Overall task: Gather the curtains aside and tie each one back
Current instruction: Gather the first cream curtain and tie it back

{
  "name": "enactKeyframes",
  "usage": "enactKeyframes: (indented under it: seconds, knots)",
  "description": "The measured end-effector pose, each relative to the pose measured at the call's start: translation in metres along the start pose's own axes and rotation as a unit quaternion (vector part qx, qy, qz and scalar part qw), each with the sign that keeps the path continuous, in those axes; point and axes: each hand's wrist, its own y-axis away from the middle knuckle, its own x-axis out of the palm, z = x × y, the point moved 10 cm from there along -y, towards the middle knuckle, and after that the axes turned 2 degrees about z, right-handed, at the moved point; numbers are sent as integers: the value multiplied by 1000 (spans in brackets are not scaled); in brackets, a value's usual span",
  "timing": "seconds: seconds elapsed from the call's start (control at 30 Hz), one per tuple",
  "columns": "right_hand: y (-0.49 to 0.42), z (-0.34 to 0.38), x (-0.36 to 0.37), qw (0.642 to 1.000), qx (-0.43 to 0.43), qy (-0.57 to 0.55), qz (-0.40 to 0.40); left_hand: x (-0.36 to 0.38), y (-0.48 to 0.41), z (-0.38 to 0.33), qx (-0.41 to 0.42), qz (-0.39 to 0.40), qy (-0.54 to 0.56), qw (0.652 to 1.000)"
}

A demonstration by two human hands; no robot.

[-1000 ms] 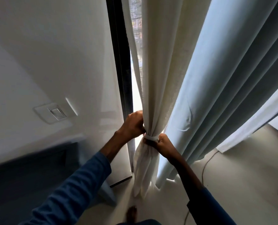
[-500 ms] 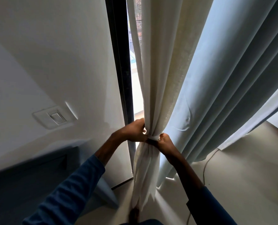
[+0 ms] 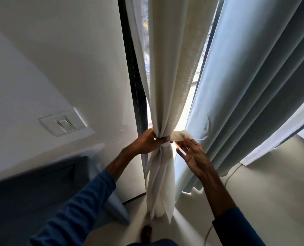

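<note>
Centre frame: a person's L hand (image 3: 150, 142) grips the cream curtain (image 3: 167, 77), fingers curled round the gathered cloth where it narrows to a tight waist. Above the grip the fabric hangs in long folds; below, its loose tail drops to the floor (image 3: 263, 201) at bottom centre. A short pale tie-back strip (image 3: 180, 134) juts out to the right of the bunch, just past the L hand's fingertips. The R hand (image 3: 192, 155), just right of centre, is spread, fingers straight and apart, holding nothing. Its fingertips sit at the strip's lower edge; can't tell whether they touch it. A grey-blue curtain (image 3: 254, 86) fills the right side of the frame, hanging in deep pleats right behind the R hand. A dark window frame (image 3: 131, 68) runs top to bottom just left of the cream curtain, w/ bright daylight showing between the two curtains. White wall (image 3: 67, 50) takes the upper left, w/ a wall switch (image 3: 64, 124) at mid-left and a dark blue-grey surface (image 3: 32, 192) lower left. Both forearms wear blue sleeves (image 3: 80, 210). A thin cable (image 3: 231, 174) trails on the floor, lower right; a bare foot (image 3: 145, 231) shows at the bottom edge.
</note>
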Motion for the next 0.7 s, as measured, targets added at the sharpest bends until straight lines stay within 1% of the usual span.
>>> enactKeyframes:
  seconds: [0.07, 0.13, 0.23, 0.27, 0.33, 0.4, 0.47, 0.57, 0.63, 0.7]
  knots:
    - [2, 7, -1, 1000, -12, -3, -16, 5, -2, 2, -5, 24, 17, 1000]
    - [3, 8, -3, 999, -20, -37, -26, 12, -2, 0, -2, 41, 30, 999]
    - [7, 2, -11, 995, -23, -88, -38, 18, -3, -4, 21, 30, 32, 999]
    - [9, -2, -13, 996, -24, -75, -35, 16, -4, -4, 25, 14, 34, 999]
    - [16, -8, -16, 999, -31, -1, -17, 9, -7, 2, 21, -20, 57, 998]
    - [23, -12, -13, 996, -53, 71, 3, 3, -11, 4, 29, -42, 76, 996]
    - [27, -10, -10, 989, -88, 122, -2, 0, -16, 4, 28, -68, 67, 995]
    - [33, -5, -1, 973, -133, 190, 1, -6, -13, 5, -2, -113, 11, 994]
    - [37, -5, 11, 963, -149, 222, 25, -13, -8, 2, -32, -142, -84, 986]
    - [41, -8, 25, 953, -170, 240, 65, -19, -3, 5, -91, -153, -173, 969]
